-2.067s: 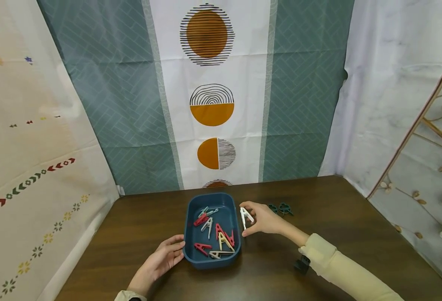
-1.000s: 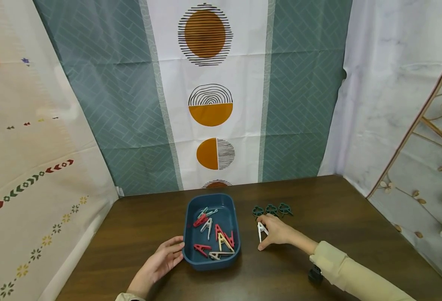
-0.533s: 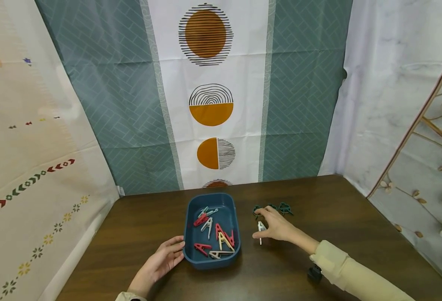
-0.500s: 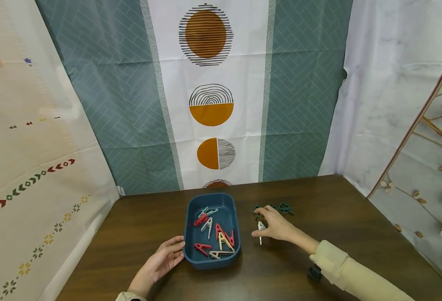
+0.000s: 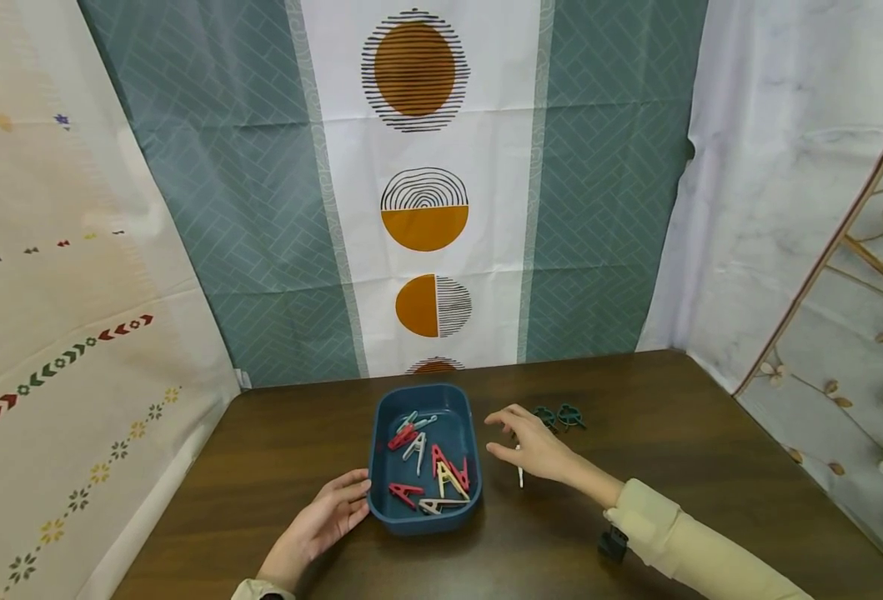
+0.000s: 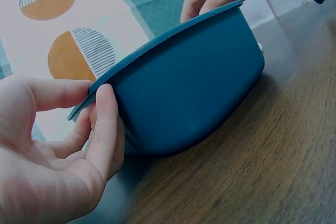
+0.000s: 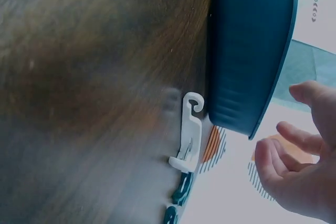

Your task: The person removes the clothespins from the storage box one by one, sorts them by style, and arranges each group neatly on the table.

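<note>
A dark blue plastic tub (image 5: 426,527) stands mid-table with several clothespins in it: red ones (image 5: 403,493), pale grey ones (image 5: 415,452) and a cream one (image 5: 449,479). My left hand (image 5: 319,527) pinches its left rim; in the left wrist view fingertips (image 6: 106,98) lie against the outer wall. Just right of the tub, my right hand (image 5: 534,447) is held with fingers spread and nothing between them. Mostly hidden behind that hand, a white clothespin (image 5: 520,477) is on the table; the right wrist view shows the whole white clothespin (image 7: 190,135), apart from the fingers.
Round green clips (image 5: 570,416) lie in a row beyond my right hand, one hidden by it. Patterned cloths (image 5: 441,250) hang along the table's back and sides. The brown wooden table (image 5: 276,450) extends around the tub.
My right hand carried the white clothespin rightward from beside the tub, set it down before the green clips, let go, and has moved back left. My left hand stays at the tub.
</note>
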Action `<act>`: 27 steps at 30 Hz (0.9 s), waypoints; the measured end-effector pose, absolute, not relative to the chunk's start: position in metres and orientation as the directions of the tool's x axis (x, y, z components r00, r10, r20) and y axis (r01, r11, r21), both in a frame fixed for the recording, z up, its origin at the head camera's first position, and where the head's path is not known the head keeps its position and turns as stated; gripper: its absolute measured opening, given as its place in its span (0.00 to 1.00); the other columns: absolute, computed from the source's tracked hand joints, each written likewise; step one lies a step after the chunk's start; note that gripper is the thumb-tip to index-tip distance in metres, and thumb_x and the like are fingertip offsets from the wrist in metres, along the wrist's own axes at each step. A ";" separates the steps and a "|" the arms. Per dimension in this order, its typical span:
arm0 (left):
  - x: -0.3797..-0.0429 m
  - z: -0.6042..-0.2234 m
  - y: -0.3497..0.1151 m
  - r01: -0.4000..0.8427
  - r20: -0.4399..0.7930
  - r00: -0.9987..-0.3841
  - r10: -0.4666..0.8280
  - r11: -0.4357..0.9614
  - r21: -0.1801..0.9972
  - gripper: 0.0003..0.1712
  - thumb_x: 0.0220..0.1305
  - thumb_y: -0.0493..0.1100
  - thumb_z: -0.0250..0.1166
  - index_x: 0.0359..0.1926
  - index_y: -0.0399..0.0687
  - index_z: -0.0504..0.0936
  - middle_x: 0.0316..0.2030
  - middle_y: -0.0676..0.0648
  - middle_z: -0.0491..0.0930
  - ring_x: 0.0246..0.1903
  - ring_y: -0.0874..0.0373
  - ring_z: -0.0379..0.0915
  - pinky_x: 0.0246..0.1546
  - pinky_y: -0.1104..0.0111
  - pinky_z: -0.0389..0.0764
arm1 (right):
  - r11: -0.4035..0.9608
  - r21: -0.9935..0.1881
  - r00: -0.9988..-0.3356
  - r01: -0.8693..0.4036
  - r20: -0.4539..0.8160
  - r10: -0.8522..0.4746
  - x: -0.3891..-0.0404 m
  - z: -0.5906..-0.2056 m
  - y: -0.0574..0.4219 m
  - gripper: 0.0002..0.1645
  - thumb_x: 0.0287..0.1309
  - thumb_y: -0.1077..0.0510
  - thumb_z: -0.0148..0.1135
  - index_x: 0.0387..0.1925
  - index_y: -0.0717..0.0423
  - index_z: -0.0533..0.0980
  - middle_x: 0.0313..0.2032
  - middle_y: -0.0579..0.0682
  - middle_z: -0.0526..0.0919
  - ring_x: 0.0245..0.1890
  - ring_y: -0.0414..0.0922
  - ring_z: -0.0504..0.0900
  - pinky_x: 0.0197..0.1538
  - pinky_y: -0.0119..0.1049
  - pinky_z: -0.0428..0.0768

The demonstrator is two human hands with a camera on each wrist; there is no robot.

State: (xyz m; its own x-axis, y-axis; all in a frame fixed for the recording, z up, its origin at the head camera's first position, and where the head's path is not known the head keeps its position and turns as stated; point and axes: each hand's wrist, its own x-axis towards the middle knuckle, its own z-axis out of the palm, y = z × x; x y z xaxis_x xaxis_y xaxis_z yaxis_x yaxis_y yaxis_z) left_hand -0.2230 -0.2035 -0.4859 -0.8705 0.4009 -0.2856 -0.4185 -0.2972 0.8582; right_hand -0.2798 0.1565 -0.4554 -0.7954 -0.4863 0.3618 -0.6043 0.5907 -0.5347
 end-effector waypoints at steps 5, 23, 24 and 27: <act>-0.220 -0.489 -0.204 -0.419 -0.290 -0.872 0.394 -0.296 0.858 0.07 0.72 0.38 0.53 0.48 0.49 0.72 0.35 0.55 0.80 0.35 0.65 0.77 0.42 0.75 0.81 | 0.579 -0.527 -0.782 -0.622 0.369 -0.503 -0.277 -0.456 0.153 0.20 0.59 0.54 0.66 0.52 0.53 0.76 0.47 0.49 0.78 0.41 0.51 0.77 0.33 0.27 0.77; -0.219 -0.485 -0.200 -0.362 -0.272 -0.899 0.342 -0.234 0.902 0.08 0.71 0.39 0.54 0.50 0.46 0.70 0.35 0.54 0.77 0.33 0.65 0.78 0.39 0.76 0.81 | 0.514 -0.567 -0.760 -0.643 0.390 -0.520 -0.271 -0.445 0.140 0.17 0.60 0.55 0.65 0.51 0.49 0.77 0.48 0.49 0.78 0.43 0.50 0.78 0.43 0.43 0.82; -0.218 -0.484 -0.199 -0.347 -0.266 -0.907 0.327 -0.220 0.912 0.09 0.71 0.40 0.55 0.50 0.45 0.70 0.34 0.54 0.77 0.32 0.65 0.78 0.39 0.76 0.82 | 0.510 -0.565 -0.756 -0.648 0.401 -0.517 -0.271 -0.444 0.139 0.17 0.60 0.56 0.65 0.51 0.49 0.77 0.48 0.49 0.79 0.43 0.50 0.78 0.44 0.44 0.82; -0.217 -0.480 -0.198 -0.321 -0.263 -0.918 0.298 -0.167 0.932 0.12 0.70 0.41 0.57 0.51 0.43 0.69 0.32 0.54 0.78 0.30 0.66 0.78 0.38 0.76 0.82 | 0.497 -0.567 -0.751 -0.656 0.424 -0.507 -0.273 -0.441 0.136 0.15 0.60 0.58 0.65 0.49 0.49 0.78 0.47 0.48 0.79 0.43 0.51 0.79 0.46 0.49 0.82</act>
State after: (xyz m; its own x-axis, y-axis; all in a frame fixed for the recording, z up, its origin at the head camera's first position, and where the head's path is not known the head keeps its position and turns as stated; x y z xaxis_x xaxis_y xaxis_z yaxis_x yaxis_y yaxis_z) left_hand -0.2171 -0.1978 -0.4804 -0.9179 0.2975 -0.2626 -0.3208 -0.1668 0.9323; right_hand -0.2734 0.1359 -0.4411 -0.7506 -0.5066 0.4241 -0.6563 0.4973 -0.5674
